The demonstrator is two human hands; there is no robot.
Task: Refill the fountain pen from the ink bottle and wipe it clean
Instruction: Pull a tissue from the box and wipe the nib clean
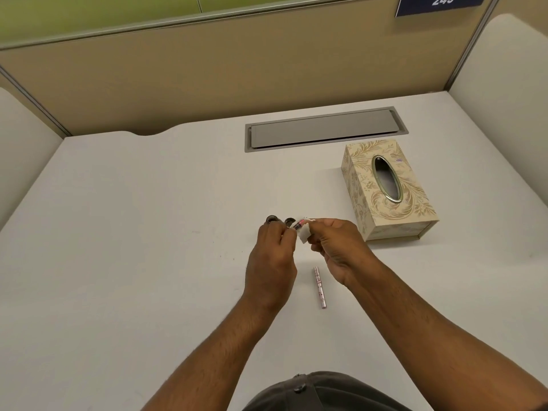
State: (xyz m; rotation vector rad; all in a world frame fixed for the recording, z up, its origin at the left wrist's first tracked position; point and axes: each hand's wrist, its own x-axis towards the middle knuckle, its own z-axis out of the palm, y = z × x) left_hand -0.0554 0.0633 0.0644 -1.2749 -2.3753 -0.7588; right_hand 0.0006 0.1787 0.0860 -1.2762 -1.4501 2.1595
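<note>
My left hand (274,256) grips one end of a thin pen section (298,224) with a pink-red part showing. My right hand (335,241) pinches a small white tissue (304,234) against the pen's other end. Just behind my left fingers stand two small dark round things, an ink bottle (289,222) and what looks like its cap (271,219); both are partly hidden. A pink pen barrel (319,287) lies on the white desk (148,232), between my wrists.
A cream floral tissue box (385,188) with an oval slot stands to the right of my hands. A grey cable hatch (324,129) sits flush in the desk at the back. Beige partition walls enclose the desk behind and at both sides.
</note>
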